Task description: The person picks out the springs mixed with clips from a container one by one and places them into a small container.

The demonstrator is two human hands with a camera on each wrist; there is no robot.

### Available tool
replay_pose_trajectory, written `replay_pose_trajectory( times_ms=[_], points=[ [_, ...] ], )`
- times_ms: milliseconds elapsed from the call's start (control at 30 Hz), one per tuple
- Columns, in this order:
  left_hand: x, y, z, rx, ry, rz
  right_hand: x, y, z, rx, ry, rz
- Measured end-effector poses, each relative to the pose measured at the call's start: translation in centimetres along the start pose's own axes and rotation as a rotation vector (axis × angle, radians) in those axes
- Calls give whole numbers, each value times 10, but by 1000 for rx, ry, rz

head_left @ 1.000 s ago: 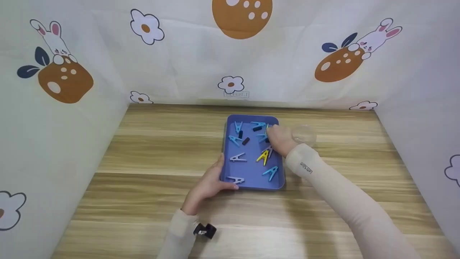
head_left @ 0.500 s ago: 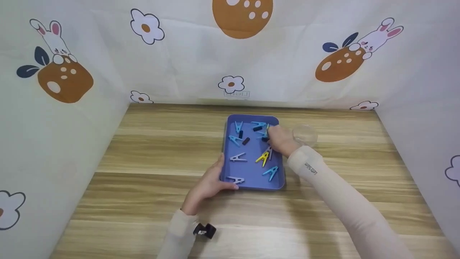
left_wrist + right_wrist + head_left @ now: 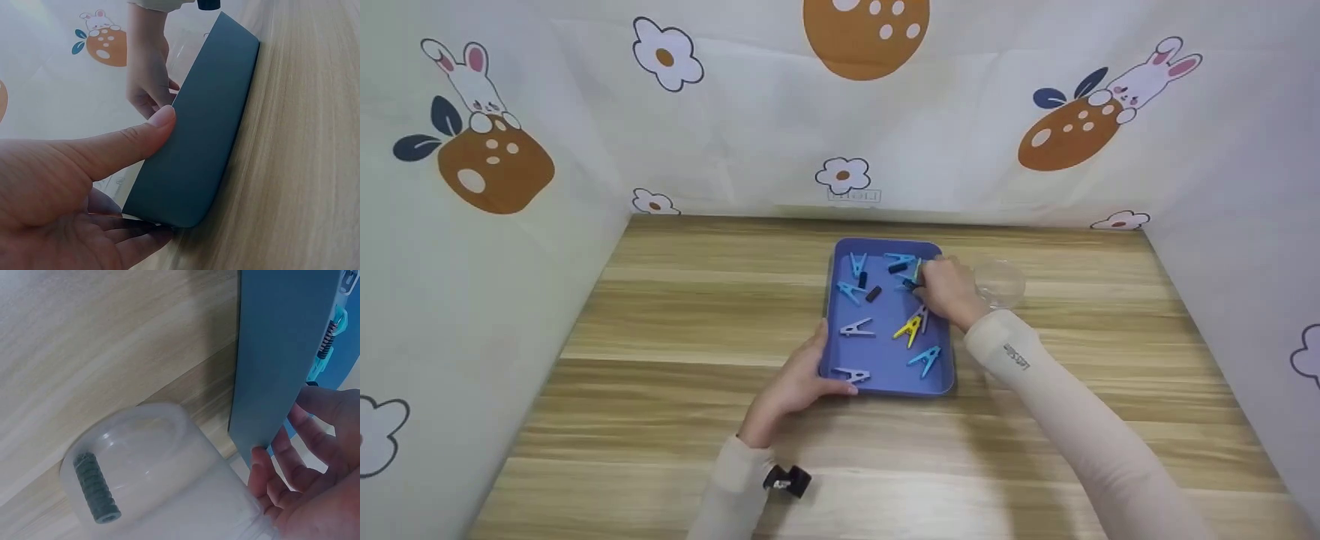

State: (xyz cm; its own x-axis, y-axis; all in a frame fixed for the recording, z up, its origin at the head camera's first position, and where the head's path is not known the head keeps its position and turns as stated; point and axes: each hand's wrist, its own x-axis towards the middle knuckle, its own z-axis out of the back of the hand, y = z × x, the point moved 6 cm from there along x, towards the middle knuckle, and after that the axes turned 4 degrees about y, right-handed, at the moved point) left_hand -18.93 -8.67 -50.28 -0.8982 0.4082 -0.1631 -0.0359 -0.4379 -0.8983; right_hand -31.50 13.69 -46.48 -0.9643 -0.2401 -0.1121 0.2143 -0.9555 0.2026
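A blue tray (image 3: 885, 375) lies on the wooden table. My left hand (image 3: 802, 379) holds its near left corner, thumb along the near wall and fingers at the left side. In the tray are blue clothespins (image 3: 925, 361), grey clothespins (image 3: 857, 328), a yellow clothespin (image 3: 910, 328) and several small black cylinders (image 3: 873, 294). My right hand (image 3: 951, 289) reaches over the right wall with curled fingers. At its fingertips a black cylinder (image 3: 910, 283) appears pinched, partly hidden beside a blue clothespin. In the right wrist view, the thumb (image 3: 320, 400) overlaps the tray rim.
A clear plastic cup (image 3: 1001, 283) stands right of the tray, close to my right hand; a dark ribbed cylinder (image 3: 97, 488) lies inside it. Patterned cloth (image 3: 735, 135) encloses the table at the back and sides. A black device (image 3: 789, 481) sits on my left wrist.
My right hand has shifted slightly right, its wrist drawing back. The black cylinder at its fingertips has moved a little up and left. The left hand and tray stay still.
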Motion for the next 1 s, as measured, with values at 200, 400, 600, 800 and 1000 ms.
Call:
replay_pose_trajectory(
  times_ms=[200,400,600,800,1000],
  points=[
    [-1,0,1,-1,-4,5,-1,3,0,34,-18,-35],
    [0,-1,1,3,0,-4,-1,4,0,80,-43,-47],
    [-1,-1,0,3,7,-2,-2,3,-3,120,-62,-20],
    [-1,0,0,13,11,15,-4,5,-1,183,-75,23],
    [-1,-2,0,-8,10,-22,-8,7,2,261,-51,30]
  ],
)
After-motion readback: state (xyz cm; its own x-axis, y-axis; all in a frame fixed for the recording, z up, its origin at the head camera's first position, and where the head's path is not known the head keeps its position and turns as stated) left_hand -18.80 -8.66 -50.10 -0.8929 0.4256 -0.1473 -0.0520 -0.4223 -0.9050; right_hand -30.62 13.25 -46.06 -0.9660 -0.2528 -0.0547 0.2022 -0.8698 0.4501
